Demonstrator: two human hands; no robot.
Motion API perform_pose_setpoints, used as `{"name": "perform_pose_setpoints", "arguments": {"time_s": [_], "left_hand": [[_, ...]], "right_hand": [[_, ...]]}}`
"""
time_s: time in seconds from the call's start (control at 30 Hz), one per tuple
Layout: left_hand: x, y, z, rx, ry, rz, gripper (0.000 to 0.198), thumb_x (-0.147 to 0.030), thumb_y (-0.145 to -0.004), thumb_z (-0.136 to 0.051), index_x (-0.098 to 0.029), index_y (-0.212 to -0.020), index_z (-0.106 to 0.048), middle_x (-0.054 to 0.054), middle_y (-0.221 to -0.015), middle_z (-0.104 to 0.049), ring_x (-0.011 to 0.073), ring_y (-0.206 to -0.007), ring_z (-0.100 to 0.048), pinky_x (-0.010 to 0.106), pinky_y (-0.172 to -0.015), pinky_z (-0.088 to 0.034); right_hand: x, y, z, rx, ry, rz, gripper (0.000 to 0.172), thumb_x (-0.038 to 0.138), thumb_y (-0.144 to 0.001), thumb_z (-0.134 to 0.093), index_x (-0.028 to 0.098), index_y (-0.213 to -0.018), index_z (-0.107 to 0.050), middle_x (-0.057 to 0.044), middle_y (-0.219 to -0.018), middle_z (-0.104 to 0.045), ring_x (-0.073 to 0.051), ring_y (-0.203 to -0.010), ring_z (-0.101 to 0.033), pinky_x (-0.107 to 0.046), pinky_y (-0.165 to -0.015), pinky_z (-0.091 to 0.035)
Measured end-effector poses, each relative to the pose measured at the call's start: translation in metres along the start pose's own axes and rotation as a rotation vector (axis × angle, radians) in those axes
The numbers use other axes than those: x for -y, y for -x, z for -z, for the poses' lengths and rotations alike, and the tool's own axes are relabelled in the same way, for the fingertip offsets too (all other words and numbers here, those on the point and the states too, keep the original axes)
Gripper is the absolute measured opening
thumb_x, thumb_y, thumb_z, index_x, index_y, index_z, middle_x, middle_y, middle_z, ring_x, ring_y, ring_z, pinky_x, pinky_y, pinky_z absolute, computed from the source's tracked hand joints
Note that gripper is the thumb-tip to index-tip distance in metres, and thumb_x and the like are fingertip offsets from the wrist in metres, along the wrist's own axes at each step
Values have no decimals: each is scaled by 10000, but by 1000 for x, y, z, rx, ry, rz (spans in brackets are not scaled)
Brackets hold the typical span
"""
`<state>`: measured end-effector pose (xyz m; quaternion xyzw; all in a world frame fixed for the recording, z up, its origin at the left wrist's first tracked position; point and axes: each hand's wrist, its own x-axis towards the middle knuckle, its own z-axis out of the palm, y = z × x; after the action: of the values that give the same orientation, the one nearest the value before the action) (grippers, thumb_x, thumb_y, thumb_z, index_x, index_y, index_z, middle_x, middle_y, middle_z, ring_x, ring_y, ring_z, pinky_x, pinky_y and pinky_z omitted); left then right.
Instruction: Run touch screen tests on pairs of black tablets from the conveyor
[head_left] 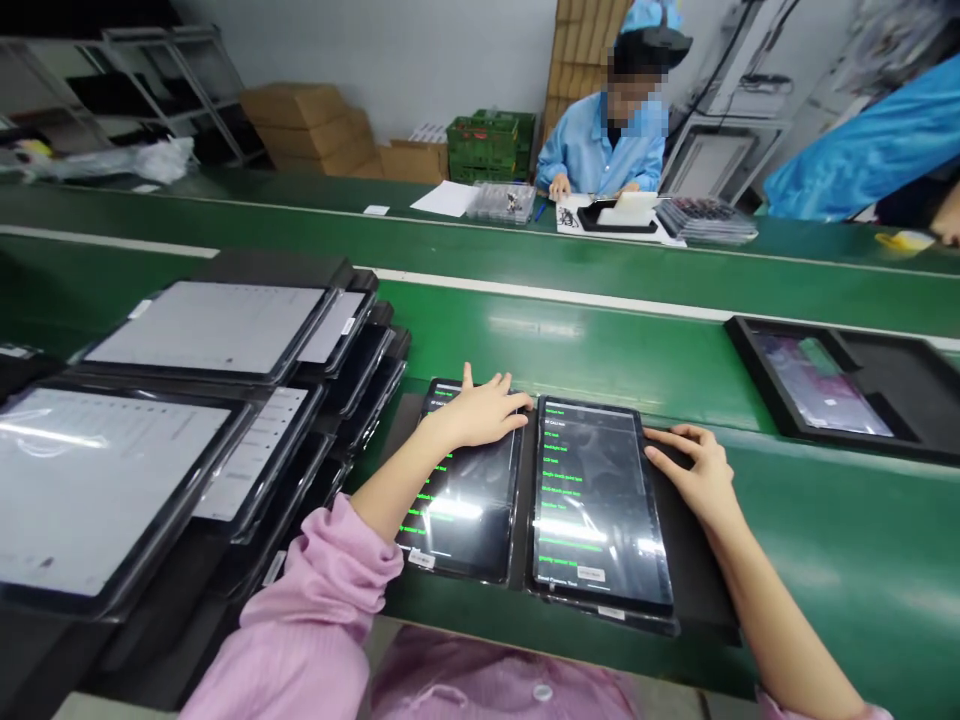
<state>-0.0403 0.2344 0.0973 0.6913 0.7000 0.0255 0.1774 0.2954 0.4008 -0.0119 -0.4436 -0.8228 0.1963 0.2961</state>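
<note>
Two tablets lie side by side in front of me on a dark board (pixel 697 570), their screens lit with lists of mostly green text. My left hand (pixel 480 410) is spread over the top of the left tablet (pixel 472 500), hiding part of its list. Its fingertips reach toward the gap between the two. At the upper right edge of the right tablet (pixel 600 480), my right hand (pixel 696 468) rests with its fingers stretched out and their tips at the rim. Both tablets have a small white label near the bottom and appear wrapped in clear film.
Stacks of film-covered tablets (pixel 202 330) on dark trays fill the left side. A black tray (pixel 900 380) holding a wrapped device lies at right on the green bench (pixel 825 540). Across it a co-worker (pixel 607 150) sits; another person's blue sleeve (pixel 862 140) shows at far right.
</note>
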Motion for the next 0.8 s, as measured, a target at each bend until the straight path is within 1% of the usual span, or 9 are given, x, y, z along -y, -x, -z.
{"name": "perform_pose_setpoints", "arguments": {"time_s": [0.17, 0.27, 0.43, 0.53, 0.6, 0.67, 0.7, 0.73, 0.8], "left_hand": [[5, 2, -2, 31, 87, -6, 367, -380, -1108, -414, -282, -1358, -663, 182, -1684, -410, 401, -1600, -294, 825, -1197, 22], [5, 1, -6, -27, 90, -18, 363, -427, -1091, -451, -286, -1329, -686, 168, -1673, -436, 419, -1580, -332, 816, -1196, 64], [-1, -4, -11, -68, 67, -22, 442, -490, -1103, -364, -290, -1341, -679, 133, -1656, -474, 405, -1568, -358, 794, -1204, 95], [-5, -12, -3, -31, 49, 15, 466, -477, -1107, -345, -264, -1357, -676, 164, -1650, -472, 418, -1555, -379, 796, -1208, 76], [-3, -8, 2, 2, 93, 28, 498, -518, -1103, -346, -250, -1381, -661, 193, -1655, -454, 433, -1562, -360, 811, -1202, 48], [3, 13, -1, -25, 199, 40, 563, -599, -1082, -367, -263, -1478, -585, 208, -1684, -398, 446, -1594, -286, 834, -1191, 1], [7, 31, -7, -76, 257, 61, 607, -633, -1070, -374, -277, -1539, -520, 207, -1702, -364, 444, -1609, -243, 839, -1189, -30], [10, 54, -17, -149, 304, 100, 662, -665, -1053, -397, -281, -1588, -460, 209, -1714, -338, 451, -1614, -220, 833, -1195, -68], [16, 107, -47, -364, 340, 237, 693, -693, -1035, -419, -286, -1594, -458, 186, -1726, -328, 440, -1617, -223, 781, -1232, -133]], "right_hand": [[-8, -4, 4, 0, 1, 38, 442, 685, -846, -686, 332, -1067, -832, -71, -1119, -615, -296, -1022, -621, -557, -961, -486], [-14, -6, 8, 37, -2, 79, 442, 671, -845, -706, 327, -1105, -805, -61, -1094, -614, -276, -982, -615, -516, -926, -497], [-12, -8, 8, 56, -3, -38, 536, 711, -786, -713, 298, -1127, -731, -62, -1092, -656, -269, -915, -610, -500, -892, -478], [1, -10, 4, 22, -4, -109, 586, 725, -748, -707, 280, -1129, -715, -76, -1113, -672, -283, -928, -611, -540, -931, -461], [8, -10, 5, 10, -29, -123, 608, 721, -736, -712, 272, -1146, -705, -81, -1121, -675, -284, -938, -609, -561, -962, -461], [11, -5, 14, 32, -126, -100, 619, 696, -780, -698, 267, -1226, -678, -96, -1195, -672, -283, -1008, -620, -548, -999, -475], [10, 1, 21, 38, -186, -92, 624, 678, -820, -674, 265, -1287, -652, -107, -1261, -661, -283, -1070, -625, -532, -1023, -481], [7, 10, 30, 30, -231, -98, 631, 658, -859, -645, 261, -1349, -622, -119, -1333, -639, -284, -1140, -622, -516, -1048, -484], [-4, 37, 49, -21, -239, -158, 657, 642, -889, -608, 244, -1412, -589, -137, -1408, -606, -294, -1228, -611, -499, -1069, -496]]}}
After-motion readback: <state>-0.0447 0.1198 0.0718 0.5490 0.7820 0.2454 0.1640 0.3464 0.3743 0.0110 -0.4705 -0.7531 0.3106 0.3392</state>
